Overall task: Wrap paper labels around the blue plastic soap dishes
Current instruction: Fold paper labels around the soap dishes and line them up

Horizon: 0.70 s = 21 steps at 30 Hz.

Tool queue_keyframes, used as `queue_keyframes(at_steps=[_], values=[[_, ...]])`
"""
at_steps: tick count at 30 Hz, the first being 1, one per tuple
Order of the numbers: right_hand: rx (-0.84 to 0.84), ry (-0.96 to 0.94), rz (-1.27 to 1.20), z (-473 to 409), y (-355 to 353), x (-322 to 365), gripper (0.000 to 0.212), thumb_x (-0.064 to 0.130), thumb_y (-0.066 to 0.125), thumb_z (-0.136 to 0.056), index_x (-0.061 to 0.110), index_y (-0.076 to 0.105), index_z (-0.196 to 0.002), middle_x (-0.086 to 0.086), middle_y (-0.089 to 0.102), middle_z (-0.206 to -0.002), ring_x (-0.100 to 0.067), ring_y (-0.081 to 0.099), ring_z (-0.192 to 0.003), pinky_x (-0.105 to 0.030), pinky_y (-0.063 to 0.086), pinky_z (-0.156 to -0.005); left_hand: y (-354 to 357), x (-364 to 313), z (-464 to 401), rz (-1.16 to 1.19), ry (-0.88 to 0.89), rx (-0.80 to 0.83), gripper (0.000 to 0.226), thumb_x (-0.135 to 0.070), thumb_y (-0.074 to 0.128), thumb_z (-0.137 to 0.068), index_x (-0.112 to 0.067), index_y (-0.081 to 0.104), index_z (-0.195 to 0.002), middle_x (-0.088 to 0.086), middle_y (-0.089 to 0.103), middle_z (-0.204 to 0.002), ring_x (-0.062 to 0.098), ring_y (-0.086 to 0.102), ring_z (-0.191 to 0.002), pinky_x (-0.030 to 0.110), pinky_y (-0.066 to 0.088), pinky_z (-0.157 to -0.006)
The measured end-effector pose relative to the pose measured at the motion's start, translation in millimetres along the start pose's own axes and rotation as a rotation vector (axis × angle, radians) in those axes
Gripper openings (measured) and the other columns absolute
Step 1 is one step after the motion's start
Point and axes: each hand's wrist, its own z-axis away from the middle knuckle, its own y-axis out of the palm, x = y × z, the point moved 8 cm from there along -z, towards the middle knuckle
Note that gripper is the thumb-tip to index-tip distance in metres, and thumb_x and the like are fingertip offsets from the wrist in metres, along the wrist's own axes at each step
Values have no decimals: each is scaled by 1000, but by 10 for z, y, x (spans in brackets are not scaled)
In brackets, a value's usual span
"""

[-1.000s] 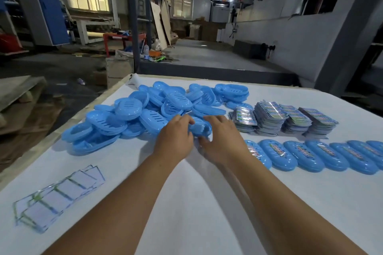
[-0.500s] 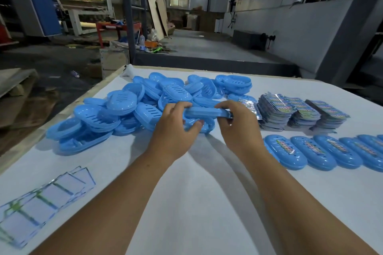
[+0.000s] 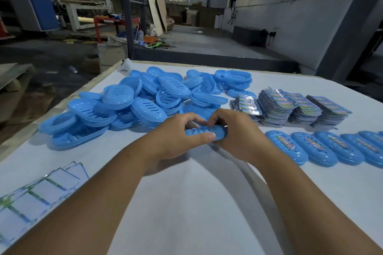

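White table: left hand and right hand curl fingers around one unlabelled soap dish. Next likely: fetch label from stacks.

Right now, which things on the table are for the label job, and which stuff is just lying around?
For the job:
blue plastic soap dish held in both hands
heap of unlabelled blue soap dishes
stacks of colourful paper labels
row of labelled blue dishes

Just lying about:
red metal frame
leaning wooden boards

The white-covered bench carries heaped blue plastic soap dishes, stacked printed paper labels, labelled dishes, and seemingly face-down labels.
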Motion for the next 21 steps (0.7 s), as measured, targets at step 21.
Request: queue_keyframes(at_steps=[21], values=[[-191,397,328,-92,-482,-810,43,9,54,-95,9,59,-138,-16,59,-139,-37,53,-127,-40,43,-99,117,-113,199,-349,109,-9,53,-59,67,-84,-40,53,-131,-16,52,-133,11,46,-123,34,41,-103]])
